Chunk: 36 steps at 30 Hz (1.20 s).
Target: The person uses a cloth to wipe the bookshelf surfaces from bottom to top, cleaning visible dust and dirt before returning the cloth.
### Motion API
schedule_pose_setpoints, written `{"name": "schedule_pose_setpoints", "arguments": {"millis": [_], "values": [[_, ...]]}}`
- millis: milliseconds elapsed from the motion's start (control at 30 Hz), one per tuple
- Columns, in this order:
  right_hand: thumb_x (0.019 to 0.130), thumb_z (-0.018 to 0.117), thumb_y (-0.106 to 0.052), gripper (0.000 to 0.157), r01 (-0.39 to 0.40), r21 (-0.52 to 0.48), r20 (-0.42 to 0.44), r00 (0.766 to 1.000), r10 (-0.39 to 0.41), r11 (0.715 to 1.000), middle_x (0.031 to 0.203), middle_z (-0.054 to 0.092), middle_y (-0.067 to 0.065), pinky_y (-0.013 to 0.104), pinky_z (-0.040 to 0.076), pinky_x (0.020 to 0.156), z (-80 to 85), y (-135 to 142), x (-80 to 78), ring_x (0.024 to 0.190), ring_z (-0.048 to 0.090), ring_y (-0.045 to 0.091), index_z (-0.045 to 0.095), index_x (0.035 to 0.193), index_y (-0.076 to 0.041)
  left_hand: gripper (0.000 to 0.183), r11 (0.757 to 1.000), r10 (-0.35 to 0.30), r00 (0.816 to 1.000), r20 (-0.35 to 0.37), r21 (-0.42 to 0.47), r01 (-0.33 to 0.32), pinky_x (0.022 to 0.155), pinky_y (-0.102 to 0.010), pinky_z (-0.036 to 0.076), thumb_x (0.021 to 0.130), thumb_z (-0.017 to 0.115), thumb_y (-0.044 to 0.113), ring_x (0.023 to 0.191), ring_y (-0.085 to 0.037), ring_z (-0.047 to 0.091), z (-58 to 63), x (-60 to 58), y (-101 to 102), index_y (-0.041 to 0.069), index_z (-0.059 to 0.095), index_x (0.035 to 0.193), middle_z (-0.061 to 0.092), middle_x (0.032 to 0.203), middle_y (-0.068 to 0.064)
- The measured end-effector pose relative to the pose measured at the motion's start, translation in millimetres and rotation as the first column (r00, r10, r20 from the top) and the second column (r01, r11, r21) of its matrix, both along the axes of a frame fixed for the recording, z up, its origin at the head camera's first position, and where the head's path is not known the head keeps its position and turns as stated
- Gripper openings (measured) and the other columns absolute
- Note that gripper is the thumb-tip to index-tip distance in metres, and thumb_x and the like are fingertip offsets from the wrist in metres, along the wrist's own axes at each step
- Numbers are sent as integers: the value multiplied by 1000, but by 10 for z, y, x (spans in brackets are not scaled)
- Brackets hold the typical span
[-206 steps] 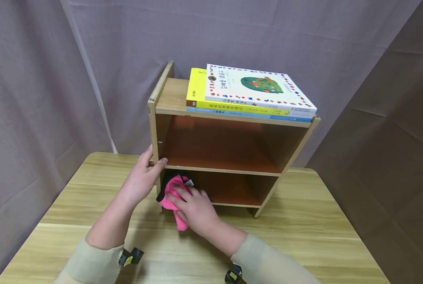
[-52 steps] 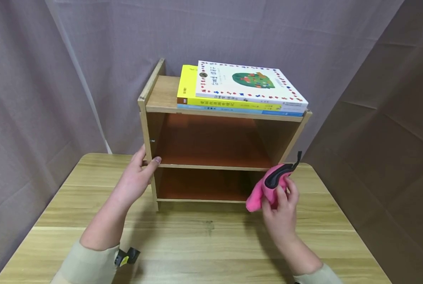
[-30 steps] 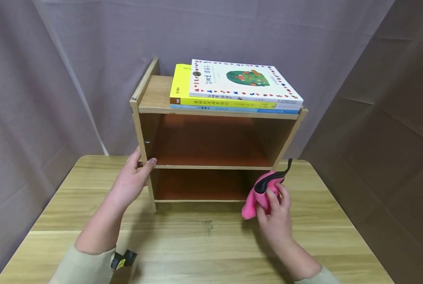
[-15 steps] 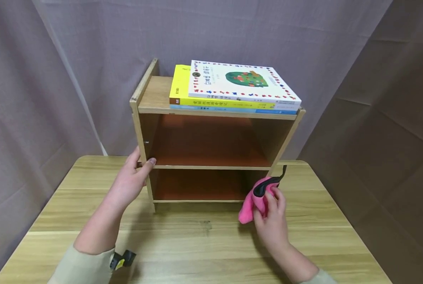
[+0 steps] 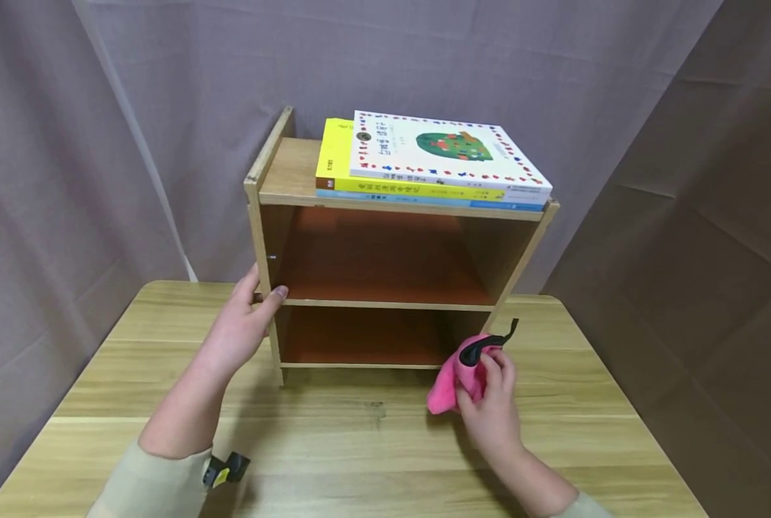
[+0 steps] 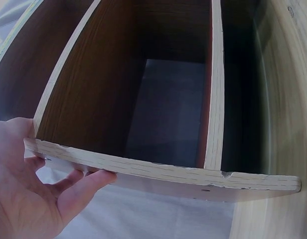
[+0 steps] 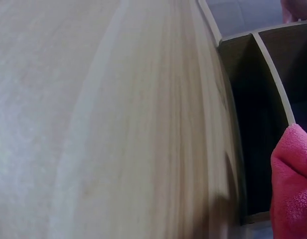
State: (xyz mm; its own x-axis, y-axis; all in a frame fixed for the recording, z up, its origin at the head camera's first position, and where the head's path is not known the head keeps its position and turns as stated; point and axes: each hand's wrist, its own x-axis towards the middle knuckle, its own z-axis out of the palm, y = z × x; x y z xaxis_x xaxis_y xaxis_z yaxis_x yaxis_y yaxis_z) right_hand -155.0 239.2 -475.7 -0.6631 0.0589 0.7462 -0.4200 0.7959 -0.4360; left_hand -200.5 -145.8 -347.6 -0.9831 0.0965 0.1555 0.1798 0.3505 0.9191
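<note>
A small wooden bookshelf (image 5: 385, 306) stands on the table. My left hand (image 5: 239, 324) grips its left side panel, thumb at the front edge and fingers on the outer face; the left wrist view shows the fingers (image 6: 86, 191) along that panel. A pink cloth with black trim (image 5: 449, 385) is bunched in my right hand (image 5: 494, 414), pinched between thumb and fingers. This hand is low, in front of the shelf's right side panel. In the right wrist view only part of the pink cloth (image 7: 292, 184) shows, by the lower shelf edge.
Several books lie stacked on the shelf's top, a white picture book (image 5: 450, 147) uppermost and a yellow book (image 5: 335, 155) beneath it. The wood-grain table (image 5: 334, 460) extends to the front. Grey curtains (image 5: 185, 86) hang behind and at the sides.
The right hand has carried the cloth from the lower compartment's left end across to the right side panel, then down and slightly left. My left hand keeps its grip on the left panel.
</note>
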Motion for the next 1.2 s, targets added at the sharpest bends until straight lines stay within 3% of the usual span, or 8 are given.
{"name": "schedule_pose_setpoints", "arguments": {"millis": [300, 500, 833, 1200], "values": [[66, 79, 6, 66, 15, 37, 33, 999, -16, 999, 129, 39, 25, 43, 50, 78, -25, -27, 23, 107, 53, 39, 53, 126, 0, 64, 1000, -1, 1000, 0, -3, 1, 79, -44, 55, 100, 50, 52, 126, -34, 45, -2, -9, 1, 43, 20, 156, 28, 152, -13], [66, 78, 6, 64, 10, 41, 77, 997, -14, 999, 130, 41, 25, 54, 48, 87, -7, -42, 50, 115, 47, 43, 55, 125, 2, 63, 1000, -3, 1000, -6, -3, 3, 79, -45, 55, 100, 50, 51, 126, -34, 46, -3, -11, 5, 44, 20, 156, 29, 152, -13], [64, 80, 3, 64, 23, 131, 100, 994, -36, 991, 125, 44, 24, 56, 49, 86, -7, -69, 77, 116, 43, 44, 58, 123, 0, 64, 1000, -2, 1000, -3, 9, 2, 80, -47, 56, 101, 50, 49, 129, -35, 43, 15, 11, 2, 43, 19, 157, 27, 154, -14], [66, 81, 2, 62, 22, 166, 97, 995, -39, 986, 121, 45, 23, 54, 51, 82, 3, -94, 76, 114, 45, 41, 57, 123, -1, 64, 1000, -3, 1000, -5, 16, 3, 78, -48, 56, 101, 51, 48, 129, -34, 44, 22, 12, 3, 44, 19, 156, 28, 153, -13]]}}
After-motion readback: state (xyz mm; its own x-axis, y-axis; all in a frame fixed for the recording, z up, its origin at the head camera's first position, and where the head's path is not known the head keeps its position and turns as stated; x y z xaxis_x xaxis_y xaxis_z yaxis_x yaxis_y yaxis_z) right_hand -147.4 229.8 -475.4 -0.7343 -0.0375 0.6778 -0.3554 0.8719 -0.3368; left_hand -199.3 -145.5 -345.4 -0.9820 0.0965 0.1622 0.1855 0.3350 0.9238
